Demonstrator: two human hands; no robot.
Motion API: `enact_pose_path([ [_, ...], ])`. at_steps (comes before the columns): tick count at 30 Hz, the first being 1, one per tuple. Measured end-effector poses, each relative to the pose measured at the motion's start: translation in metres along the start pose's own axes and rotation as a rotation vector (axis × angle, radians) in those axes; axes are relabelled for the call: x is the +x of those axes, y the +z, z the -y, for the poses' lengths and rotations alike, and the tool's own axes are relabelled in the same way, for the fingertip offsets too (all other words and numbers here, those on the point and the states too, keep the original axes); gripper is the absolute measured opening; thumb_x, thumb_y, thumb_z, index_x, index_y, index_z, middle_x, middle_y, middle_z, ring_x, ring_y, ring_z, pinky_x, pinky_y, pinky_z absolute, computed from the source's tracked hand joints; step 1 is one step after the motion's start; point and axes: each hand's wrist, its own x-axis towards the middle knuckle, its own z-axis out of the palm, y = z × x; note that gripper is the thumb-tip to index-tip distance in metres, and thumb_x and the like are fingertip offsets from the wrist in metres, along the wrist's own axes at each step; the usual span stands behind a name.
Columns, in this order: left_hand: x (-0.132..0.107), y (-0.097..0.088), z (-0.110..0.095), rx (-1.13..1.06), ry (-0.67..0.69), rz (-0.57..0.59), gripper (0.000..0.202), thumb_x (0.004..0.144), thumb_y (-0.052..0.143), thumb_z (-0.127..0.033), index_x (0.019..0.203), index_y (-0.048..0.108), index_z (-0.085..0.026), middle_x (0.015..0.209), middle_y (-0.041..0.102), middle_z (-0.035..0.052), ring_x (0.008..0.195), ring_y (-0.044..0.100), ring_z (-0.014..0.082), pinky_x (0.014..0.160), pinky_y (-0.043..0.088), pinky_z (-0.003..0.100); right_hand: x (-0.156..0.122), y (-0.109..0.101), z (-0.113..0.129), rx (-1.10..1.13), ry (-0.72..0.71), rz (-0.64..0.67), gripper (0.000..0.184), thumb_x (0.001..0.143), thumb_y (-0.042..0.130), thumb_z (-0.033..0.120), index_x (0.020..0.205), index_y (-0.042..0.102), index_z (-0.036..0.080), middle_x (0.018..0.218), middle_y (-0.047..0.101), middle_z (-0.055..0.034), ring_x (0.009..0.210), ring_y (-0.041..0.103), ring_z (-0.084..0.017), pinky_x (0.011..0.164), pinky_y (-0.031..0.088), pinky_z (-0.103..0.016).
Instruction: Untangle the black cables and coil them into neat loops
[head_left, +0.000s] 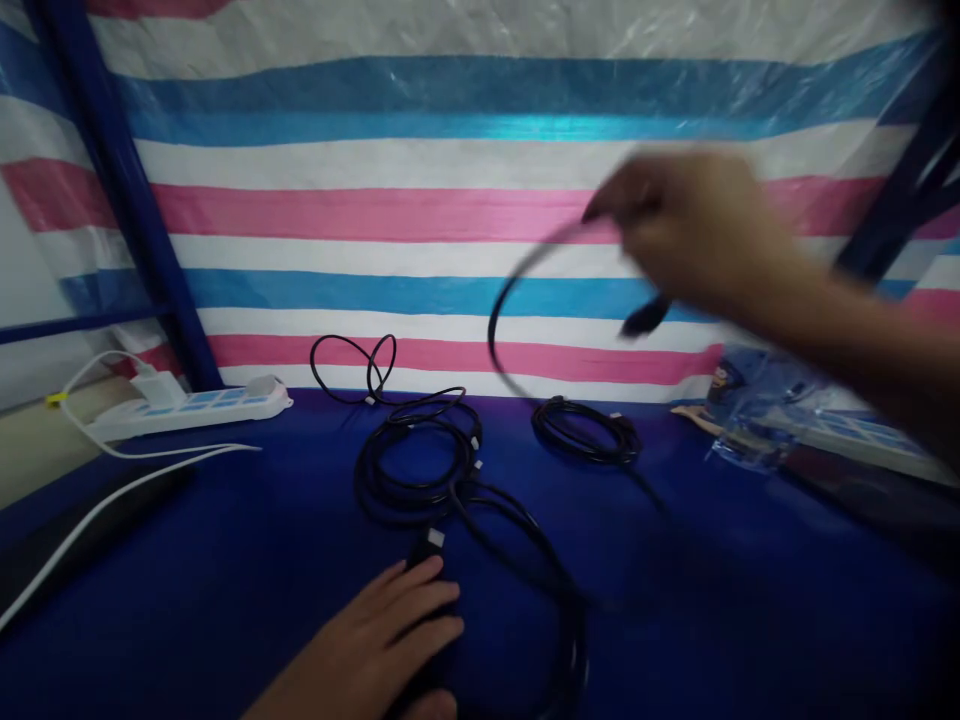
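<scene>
My right hand, smeared by motion, is raised at the upper right with its fingers pinched on a black cable. The cable curves down from the fingers towards a coil, and a black plug dangles below the hand. Low in the middle, my left hand is curled over another black cable on the table, whose plug with a light metal tip sticks out past the index finger. Ahead of that hand lies a loose black cable coil. A smaller black coil rests farther right.
On the blue table, a white power strip with a plugged-in charger and white cord stands at the left. Clear plastic packaging sits at the right. A striped sheet hangs behind, beside a blue post.
</scene>
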Motion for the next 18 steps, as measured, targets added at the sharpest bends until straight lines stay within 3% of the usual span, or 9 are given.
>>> enact_pose_path([
  [2,-0.008,0.008,0.007,-0.025,-0.020,-0.058,0.033,0.080,0.054,-0.046,0.109,0.065,-0.039,0.127,0.058,-0.0002,0.117,0.054,0.0243,0.097,0.048,0.032,-0.056,0.026,-0.015,-0.211,-0.108,0.164,0.025,0.067,0.043,-0.001,0.075,0.058,0.018,0.072,0.061,-0.0022,0.066,0.055,-0.014,0.060,0.041,-0.029],
  [4,-0.013,0.008,0.012,-0.073,-0.149,-0.187,0.029,0.081,0.047,-0.047,0.101,0.067,-0.041,0.118,0.064,-0.0013,0.107,0.061,0.0234,0.089,0.053,0.031,-0.116,0.053,-0.030,-0.266,-0.262,0.454,0.035,0.063,0.044,0.002,0.089,0.059,0.018,0.063,0.060,-0.0022,0.053,0.052,-0.015,0.049,0.039,-0.028],
  [6,-0.015,0.005,0.015,-0.124,-0.364,-0.288,0.033,0.081,0.040,-0.052,0.099,0.066,-0.041,0.109,0.068,-0.0003,0.099,0.065,0.0245,0.084,0.055,0.034,-0.162,0.070,-0.041,-0.245,-0.470,0.570,0.051,0.063,0.045,0.005,0.111,0.057,0.015,0.087,0.067,-0.0097,0.077,0.061,-0.021,0.068,0.048,-0.033],
  [7,-0.013,0.003,0.013,-0.144,-0.470,-0.304,0.038,0.080,0.038,-0.056,0.102,0.065,-0.040,0.108,0.069,0.0013,0.099,0.064,0.0262,0.085,0.054,0.037,-0.176,0.073,-0.043,-0.229,-0.494,0.589,0.053,0.064,0.045,0.004,0.115,0.056,0.016,0.096,0.067,-0.0101,0.086,0.062,-0.021,0.079,0.048,-0.035],
  [9,-0.004,0.001,0.006,-0.186,-0.613,-0.261,0.051,0.075,0.039,-0.064,0.112,0.060,-0.037,0.114,0.066,0.0054,0.107,0.060,0.0300,0.093,0.048,0.045,-0.189,0.073,-0.042,-0.193,-0.463,0.639,0.051,0.068,0.048,0.007,0.118,0.055,0.019,0.109,0.064,-0.0089,0.102,0.059,-0.021,0.093,0.043,-0.036],
  [12,0.021,0.006,-0.011,-0.290,-0.611,-0.164,0.066,0.072,0.047,-0.063,0.130,0.046,-0.032,0.125,0.059,0.0090,0.118,0.052,0.0310,0.100,0.039,0.048,-0.187,0.065,-0.034,-0.129,-0.433,0.730,0.035,0.079,0.053,0.019,0.114,0.057,0.023,0.108,0.065,-0.0055,0.107,0.056,-0.020,0.106,0.032,-0.040],
  [15,0.051,0.020,-0.024,-0.390,-0.528,-0.144,0.072,0.068,0.061,-0.040,0.135,0.037,-0.031,0.129,0.054,0.0096,0.119,0.050,0.0285,0.102,0.037,0.043,-0.190,0.062,-0.030,-0.079,-0.495,0.735,0.026,0.086,0.050,0.030,0.109,0.060,0.024,0.104,0.065,-0.0046,0.106,0.056,-0.019,0.105,0.034,-0.038],
  [18,0.077,0.034,-0.027,-0.473,-0.499,-0.167,0.076,0.062,0.054,-0.011,0.135,0.034,-0.026,0.114,0.058,0.0102,0.102,0.057,0.0236,0.095,0.042,0.039,-0.202,0.065,-0.033,-0.078,-0.545,0.645,0.020,0.089,0.047,0.031,0.099,0.063,0.022,0.097,0.067,-0.0035,0.098,0.059,-0.017,0.094,0.043,-0.030],
])
